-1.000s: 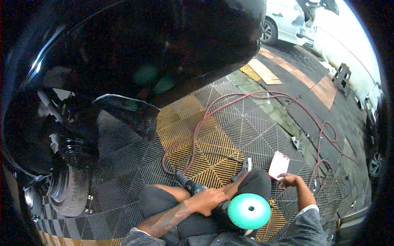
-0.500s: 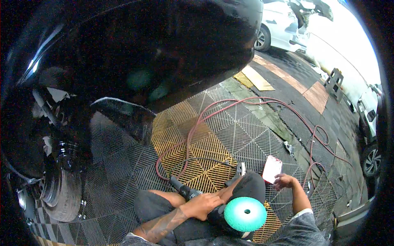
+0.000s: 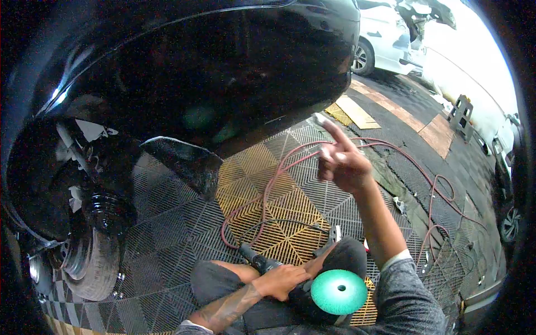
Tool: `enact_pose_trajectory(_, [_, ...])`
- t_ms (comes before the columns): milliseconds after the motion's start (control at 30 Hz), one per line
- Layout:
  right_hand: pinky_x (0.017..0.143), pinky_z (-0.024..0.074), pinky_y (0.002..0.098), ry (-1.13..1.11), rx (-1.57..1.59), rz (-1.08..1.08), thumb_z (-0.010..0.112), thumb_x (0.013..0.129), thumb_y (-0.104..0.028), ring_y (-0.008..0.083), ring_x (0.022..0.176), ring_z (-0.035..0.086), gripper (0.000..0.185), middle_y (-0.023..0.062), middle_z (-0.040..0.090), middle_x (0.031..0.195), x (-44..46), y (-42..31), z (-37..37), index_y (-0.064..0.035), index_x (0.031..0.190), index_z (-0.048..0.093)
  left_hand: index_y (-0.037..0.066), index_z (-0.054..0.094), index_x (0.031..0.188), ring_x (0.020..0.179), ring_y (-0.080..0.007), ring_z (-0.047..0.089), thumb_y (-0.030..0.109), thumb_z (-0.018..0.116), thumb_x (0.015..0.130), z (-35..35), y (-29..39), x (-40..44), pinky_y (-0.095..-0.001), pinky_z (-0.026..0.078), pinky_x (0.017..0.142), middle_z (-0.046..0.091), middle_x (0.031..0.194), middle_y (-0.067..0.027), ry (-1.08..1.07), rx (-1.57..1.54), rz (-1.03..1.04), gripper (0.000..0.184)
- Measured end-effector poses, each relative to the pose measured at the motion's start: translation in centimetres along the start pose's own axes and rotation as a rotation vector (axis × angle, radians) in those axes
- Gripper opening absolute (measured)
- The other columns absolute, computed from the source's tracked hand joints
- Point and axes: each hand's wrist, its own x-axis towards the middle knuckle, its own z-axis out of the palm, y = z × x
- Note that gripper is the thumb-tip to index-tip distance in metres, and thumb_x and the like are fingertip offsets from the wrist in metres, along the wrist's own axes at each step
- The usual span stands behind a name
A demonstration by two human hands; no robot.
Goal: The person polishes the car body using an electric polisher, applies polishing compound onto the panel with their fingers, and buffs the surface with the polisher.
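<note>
My left hand (image 3: 286, 281) is wrapped round the black body of a polisher (image 3: 258, 260) resting across my lap. Its round green foam pad (image 3: 329, 298) faces up, with a dark hole at the centre. My right hand (image 3: 346, 167) is raised in front of the black car's body panel (image 3: 268, 72), apart from it. The index finger is stretched out, its tip pale and blurred, and the other fingers are partly curled. Behind my right forearm, only a sliver of the white-and-red flat object on the floor shows.
A removed-looking wheel area with a tyre (image 3: 99, 273) is at left. A red hose (image 3: 268, 195) loops over the grid floor mats (image 3: 184, 218). A dark stool (image 3: 461, 114) and a white car (image 3: 385, 44) stand farther back.
My right hand has risen from beside the white-and-red flat object up and forward toward the car panel, index finger extended. My left hand keeps its hold on the polisher. The view has shifted slightly.
</note>
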Motion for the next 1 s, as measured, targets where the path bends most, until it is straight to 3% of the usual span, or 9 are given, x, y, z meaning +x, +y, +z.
enact_pose_trajectory(67, [0.063,0.053,0.0351,-0.015,-0.007,-0.019,0.063,0.083,-0.012,0.0205,0.066,0.06,0.087,0.0092,0.059,0.084,2.8,1.6,1.6,-0.0092,0.158,0.02,0.005,0.051,0.132,0.116,-0.0395,0.059,0.004,0.078,0.051,0.1,-0.2,0.0,-0.0472,0.05,0.097,0.059,0.128,-0.02,-0.088,-0.067,-0.096,0.085])
enact_pose_trajectory(167, [0.063,0.0558,0.0332,0.069,-0.041,-0.061,0.065,0.085,-0.003,0.0198,0.07,0.064,0.087,0.0098,0.062,0.087,5.3,3.9,2.7,-0.0122,0.158,0.018,0.001,0.052,0.127,0.105,-0.0367,0.062,0.007,0.078,0.052,-0.4,-0.2,0.1,-0.043,0.052,0.088,0.061,0.11,-0.0173,-0.025,-0.036,0.018,0.08])
enact_pose_trajectory(533, [0.071,0.0538,0.0292,0.166,-0.426,-0.203,0.066,0.086,0.0,0.0131,0.076,0.06,0.101,0.0061,0.061,0.088,7.4,7.3,4.5,-0.0182,0.161,0.002,0.0,0.052,0.126,0.109,-0.0367,0.061,0.007,0.081,0.049,-1.3,0.6,0.3,-0.0427,0.052,0.091,0.06,0.114,-0.0195,-0.033,-0.054,-0.02,0.083])
enact_pose_trajectory(600, [0.068,0.0539,0.0288,0.13,-0.644,-0.276,0.063,0.086,0.005,0.0122,0.078,0.059,0.102,0.0077,0.061,0.091,7.7,8.2,4.1,-0.0175,0.162,-0.001,0.0,0.053,0.126,0.109,-0.0368,0.061,0.006,0.081,0.048,-1.4,0.6,0.3,-0.0426,0.052,0.092,0.06,0.114,-0.0197,-0.033,-0.058,-0.021,0.083])
enact_pose_trajectory(667, [0.067,0.0524,0.0267,0.125,-0.707,-0.293,0.063,0.086,0.004,0.0115,0.075,0.059,0.103,0.0062,0.062,0.09,8.0,8.4,4.6,-0.0172,0.161,-0.005,0.001,0.05,0.134,0.109,-0.0435,0.061,0.002,0.076,0.052,-1.1,0.3,0.2,-0.0482,0.054,0.09,0.049,0.143,-0.0254,-0.105,-0.101,-0.068,0.087])
enact_pose_trajectory(700, [0.068,0.0536,0.0276,0.161,-0.84,-0.26,0.064,0.084,0.0,0.0125,0.076,0.062,0.105,0.0063,0.065,0.087,8.1,8.4,4.8,-0.0152,0.161,-0.006,0.001,0.05,0.134,0.109,-0.0435,0.061,0.002,0.076,0.052,-1.0,0.3,0.1,-0.0482,0.054,0.09,0.049,0.143,-0.0254,-0.105,-0.102,-0.068,0.087])
enact_pose_trajectory(767, [0.069,0.0558,0.0311,0.196,-1.041,-0.226,0.066,0.081,-0.006,0.0196,0.075,0.067,0.108,0.0107,0.069,0.084,8.3,8.0,6.1,-0.0081,0.159,-0.009,-0.001,0.053,0.125,0.11,-0.0386,0.061,0.006,0.082,0.048,-0.8,0.3,0.0,-0.0447,0.052,0.092,0.059,0.12,-0.0226,-0.013,-0.018,-0.011,0.083])
enact_pose_trajectory(867, [0.066,0.0507,0.0253,0.152,-1.12,-0.265,0.068,0.083,-0.008,0.0131,0.07,0.061,0.108,0.0083,0.067,0.084,8.6,9.0,6.1,-0.0048,0.159,-0.01,0.0,0.053,0.127,0.11,-0.0396,0.061,0.006,0.081,0.049,-1.1,0.5,0.2,-0.0458,0.051,0.092,0.059,0.121,-0.0231,-0.028,-0.062,-0.039,0.082])
enact_pose_trajectory(1000, [0.067,0.0551,0.0329,0.119,-1.205,-0.238,0.065,0.08,-0.007,0.0259,0.069,0.069,0.107,0.0156,0.07,0.082,8.7,10.3,6.6,-0.0005,0.157,-0.009,0.002,0.053,0.127,0.109,-0.0402,0.061,0.006,0.08,0.051,-1.1,0.5,0.2,-0.0462,0.051,0.091,0.061,0.117,-0.0226,-0.012,-0.085,-0.029,0.081])
